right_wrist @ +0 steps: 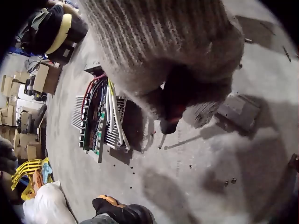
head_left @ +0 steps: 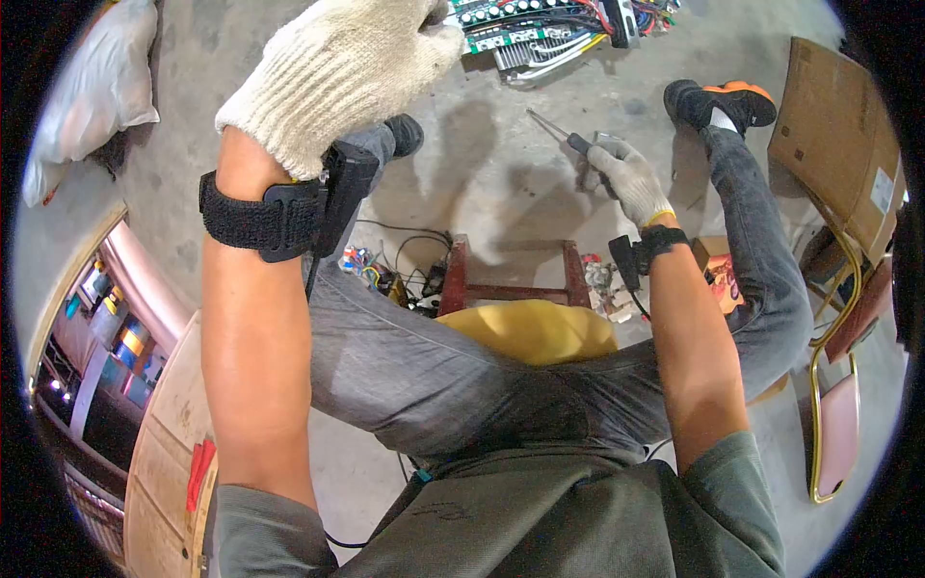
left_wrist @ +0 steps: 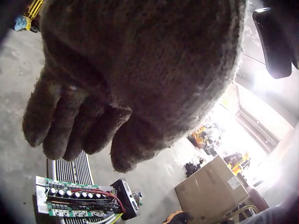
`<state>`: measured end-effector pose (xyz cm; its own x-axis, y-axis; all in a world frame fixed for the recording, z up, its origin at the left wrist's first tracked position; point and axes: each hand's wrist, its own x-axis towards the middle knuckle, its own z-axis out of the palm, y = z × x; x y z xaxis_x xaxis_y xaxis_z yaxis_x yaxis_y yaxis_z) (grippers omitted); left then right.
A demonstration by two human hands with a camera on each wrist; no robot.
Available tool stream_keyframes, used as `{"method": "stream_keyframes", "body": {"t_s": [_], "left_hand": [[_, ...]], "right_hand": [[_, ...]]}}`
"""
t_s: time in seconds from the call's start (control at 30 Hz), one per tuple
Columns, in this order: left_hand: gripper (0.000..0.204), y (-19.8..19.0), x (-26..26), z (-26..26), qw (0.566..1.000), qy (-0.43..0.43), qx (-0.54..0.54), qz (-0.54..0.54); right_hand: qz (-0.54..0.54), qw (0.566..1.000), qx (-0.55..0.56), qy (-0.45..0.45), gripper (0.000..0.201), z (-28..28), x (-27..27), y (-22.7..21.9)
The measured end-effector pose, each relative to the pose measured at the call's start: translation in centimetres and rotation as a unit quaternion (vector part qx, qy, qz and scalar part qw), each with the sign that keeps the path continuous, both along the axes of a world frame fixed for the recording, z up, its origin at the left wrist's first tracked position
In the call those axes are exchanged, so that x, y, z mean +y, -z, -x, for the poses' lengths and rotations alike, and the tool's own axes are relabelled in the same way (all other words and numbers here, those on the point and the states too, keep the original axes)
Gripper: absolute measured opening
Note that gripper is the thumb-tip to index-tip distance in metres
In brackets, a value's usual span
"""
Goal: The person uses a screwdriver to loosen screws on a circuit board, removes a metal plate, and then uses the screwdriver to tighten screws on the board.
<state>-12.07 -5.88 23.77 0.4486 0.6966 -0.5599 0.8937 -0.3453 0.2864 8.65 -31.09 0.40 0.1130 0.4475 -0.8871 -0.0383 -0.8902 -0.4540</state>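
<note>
In the head view my left hand, in a cream knitted glove, is raised at the upper left. The left wrist view shows that hand with its fingers loosely bent and nothing in them. My gloved right hand grips the dark handle of a screwdriver, its thin shaft pointing up and left. In the right wrist view the right hand partly hides the screwdriver handle. On the floor lies a circuit board assembly with capacitors, coloured wires and heat-sink fins, its upper part cut off in the head view.
A cardboard box stands at the right, near a gold-framed chair. A white plastic bag lies at the upper left. Between the legs is a dark red frame with a yellow seat. A flat metal plate and small screws lie on the floor.
</note>
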Motion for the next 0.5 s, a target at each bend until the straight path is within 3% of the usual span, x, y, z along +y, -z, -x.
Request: {"method": "stream_keyframes", "body": {"t_s": [0.13, 0.27, 0.33, 0.37, 0.43, 0.5], "left_hand": [[0.028, -1.7, 0.6, -0.6, 0.996, -0.032, -0.002, 0.080], [0.029, -1.2, 0.1, -0.3, 0.997, -0.022, 0.011, 0.070], [0.028, -1.0, -1.4, 0.2, 0.996, 0.055, -0.021, -0.072], [0.028, -1.2, -1.4, 0.2, 0.996, 0.054, -0.021, -0.069], [0.026, -1.9, -0.1, 0.0, 1.000, 0.023, -0.004, 0.015], [0.024, -2.2, 0.5, 0.4, 0.995, -0.010, 0.012, 0.100]], "right_hand": [[0.028, 0.996, -0.069, -0.043, 0.036, 0.1, 0.1, 0.6], [0.036, 0.990, -0.117, -0.071, 0.041, -0.3, -0.4, 1.1], [0.045, 0.988, -0.123, -0.079, 0.044, -0.7, -0.8, 1.7], [0.050, 0.982, -0.154, -0.094, 0.045, -1.2, -1.7, 3.0], [0.065, 0.974, -0.184, -0.113, 0.046, -1.4, -2.8, 3.0], [0.078, 0.983, -0.118, -0.116, 0.050, -1.5, -3.0, 1.1]]}}
